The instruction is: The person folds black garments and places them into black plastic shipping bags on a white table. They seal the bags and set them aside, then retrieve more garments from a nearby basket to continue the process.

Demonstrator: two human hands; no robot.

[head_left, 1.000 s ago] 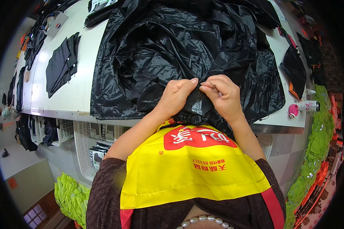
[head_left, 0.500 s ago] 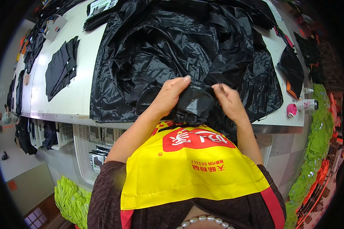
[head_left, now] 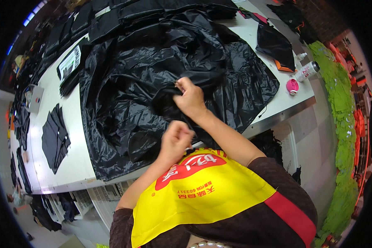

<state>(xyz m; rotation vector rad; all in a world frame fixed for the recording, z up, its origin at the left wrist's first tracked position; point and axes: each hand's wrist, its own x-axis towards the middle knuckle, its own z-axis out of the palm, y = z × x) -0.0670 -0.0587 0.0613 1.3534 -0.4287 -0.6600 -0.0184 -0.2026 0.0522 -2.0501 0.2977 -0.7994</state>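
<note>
A large sheet-like piece of thin, shiny black fabric (head_left: 124, 87) lies crumpled across the white table (head_left: 76, 159), its near edge at the table's front. My right hand (head_left: 191, 99) is closed over the middle of it, and a dark raised fold of the fabric sits at its fingers. Lower and to the left, my left hand (head_left: 175, 141) is curled shut near the front edge, slightly smeared by motion. What its fingers hold, if anything, is hidden.
Folded black pieces (head_left: 56, 138) lie on the left of the table, near a stack with a printed packet (head_left: 70, 62). On the right are a black pouch (head_left: 275, 45), a bottle (head_left: 306, 71) and a pink cap (head_left: 292, 86). Green fabric (head_left: 335, 124) is heaped beyond.
My view has turned and shifted. My right hand has moved forward over the fabric, while my left has drawn back toward the table's front edge, letting go of the bunched fold.
</note>
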